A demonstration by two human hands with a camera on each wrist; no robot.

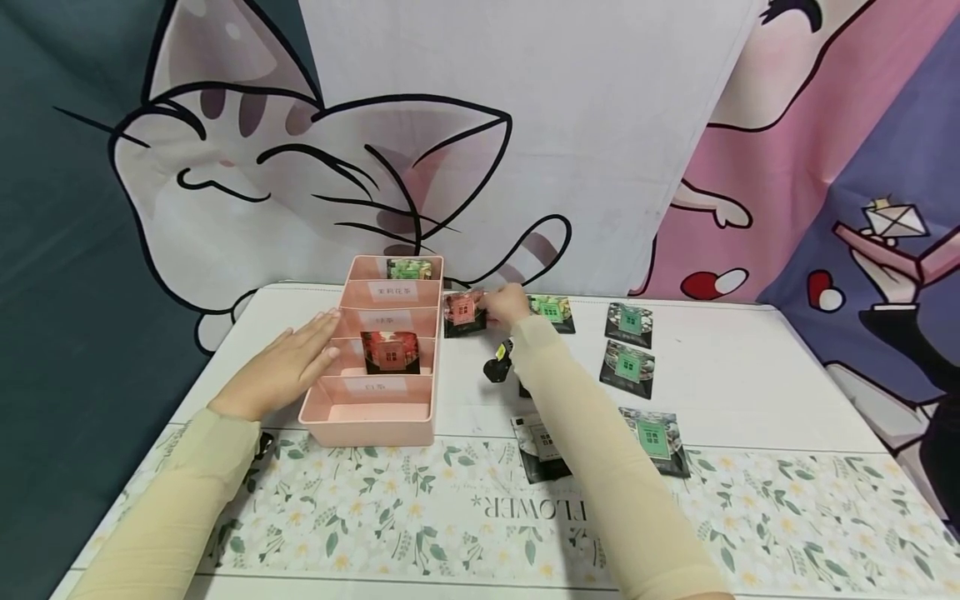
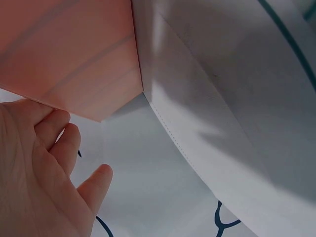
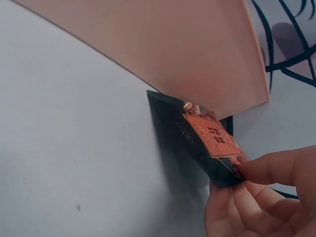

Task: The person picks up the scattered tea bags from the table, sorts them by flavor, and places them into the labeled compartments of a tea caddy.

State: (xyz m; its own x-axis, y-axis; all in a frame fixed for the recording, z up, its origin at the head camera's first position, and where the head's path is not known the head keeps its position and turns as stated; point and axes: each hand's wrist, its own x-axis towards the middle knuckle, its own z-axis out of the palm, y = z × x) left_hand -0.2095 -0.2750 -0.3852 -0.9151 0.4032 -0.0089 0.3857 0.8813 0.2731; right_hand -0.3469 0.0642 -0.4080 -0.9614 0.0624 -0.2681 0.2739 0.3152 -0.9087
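Observation:
A pink divided box (image 1: 367,433) with labelled compartments stands on the table. A red tea sachet (image 1: 392,353) is in its second compartment from the front, and a green sachet (image 1: 409,269) is in the rearmost one. My left hand (image 1: 281,367) rests its straight fingers against the box's left side, as the left wrist view also shows. With thumb and fingers my right hand (image 3: 266,192) pinches the edge of a black sachet with a red-orange label (image 3: 217,138). In the right wrist view this sachet is tilted up beside the box's right wall.
Right of the box lie a green-yellow sachet (image 1: 551,312), dark sachets with green labels (image 1: 630,323) (image 1: 627,368) (image 1: 654,442) and a silver-black one (image 1: 542,448). A small black object (image 1: 498,365) is partly behind the right sleeve. A cat-print curtain (image 1: 600,125) hangs behind the table.

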